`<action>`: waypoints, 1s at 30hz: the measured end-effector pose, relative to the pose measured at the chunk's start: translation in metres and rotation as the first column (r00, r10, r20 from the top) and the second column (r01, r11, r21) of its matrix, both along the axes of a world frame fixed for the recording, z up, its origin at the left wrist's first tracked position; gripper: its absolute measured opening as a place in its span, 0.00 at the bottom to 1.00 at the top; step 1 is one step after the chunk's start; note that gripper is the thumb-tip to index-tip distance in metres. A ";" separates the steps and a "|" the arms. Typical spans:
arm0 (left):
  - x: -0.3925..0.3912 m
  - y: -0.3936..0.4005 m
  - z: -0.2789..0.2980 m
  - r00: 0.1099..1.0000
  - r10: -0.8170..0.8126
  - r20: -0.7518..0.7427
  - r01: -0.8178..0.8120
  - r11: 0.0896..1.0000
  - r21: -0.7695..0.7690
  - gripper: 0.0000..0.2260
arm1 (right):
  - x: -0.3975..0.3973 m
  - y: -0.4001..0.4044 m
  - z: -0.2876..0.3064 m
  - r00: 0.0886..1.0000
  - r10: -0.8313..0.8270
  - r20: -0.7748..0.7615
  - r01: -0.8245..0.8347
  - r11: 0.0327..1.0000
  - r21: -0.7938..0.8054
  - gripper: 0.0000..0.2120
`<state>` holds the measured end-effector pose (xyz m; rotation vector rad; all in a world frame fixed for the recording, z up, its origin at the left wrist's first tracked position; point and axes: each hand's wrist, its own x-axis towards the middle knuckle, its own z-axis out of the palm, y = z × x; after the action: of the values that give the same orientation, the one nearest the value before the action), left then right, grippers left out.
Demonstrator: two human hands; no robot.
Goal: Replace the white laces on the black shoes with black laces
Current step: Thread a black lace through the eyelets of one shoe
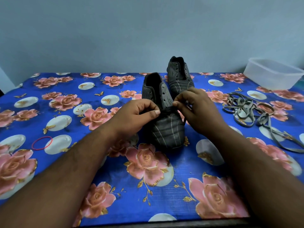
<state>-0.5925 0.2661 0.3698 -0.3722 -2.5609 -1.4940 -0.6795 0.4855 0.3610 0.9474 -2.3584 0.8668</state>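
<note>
Red rubber band (42, 143) lies well left of the fingers on the flowered tabletop (107, 170). The left hand (136, 115) pinches one end of the black lace (166, 111) at the near shoe (167, 129), lowest eyelets; the right hand (195, 106) pinches the other end. Threading has just begun, I judge; next, cross the ends upward. Behind the fingers stands the unlaced far shoe (180, 76); right of them, the removed pale laces (246, 109) and a plastic tub (271, 74).

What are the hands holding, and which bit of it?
Each hand, left hand and right hand, pinches one end of the black lace at the lowest holes of the near shoe.
</note>
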 end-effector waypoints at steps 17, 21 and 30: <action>-0.001 -0.010 0.002 0.998 -0.054 0.044 0.055 0.998 -0.029 0.10 | 0.014 -0.013 0.003 0.954 0.226 0.198 -0.231 0.973 0.005 0.03; -0.003 -0.014 0.001 1.000 -0.014 0.026 0.015 0.998 -0.061 0.07 | 0.012 -0.013 0.003 0.957 0.225 0.184 -0.216 0.974 -0.067 0.04; -0.003 -0.016 0.001 0.997 0.039 0.064 -0.041 0.999 0.029 0.05 | -0.002 -0.001 0.001 0.991 0.095 0.098 -0.093 0.995 -0.026 0.09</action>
<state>-0.5954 0.2498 0.3710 -0.2720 -2.5739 -1.5534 -0.6819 0.4845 0.3620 1.0365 -2.3981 0.9947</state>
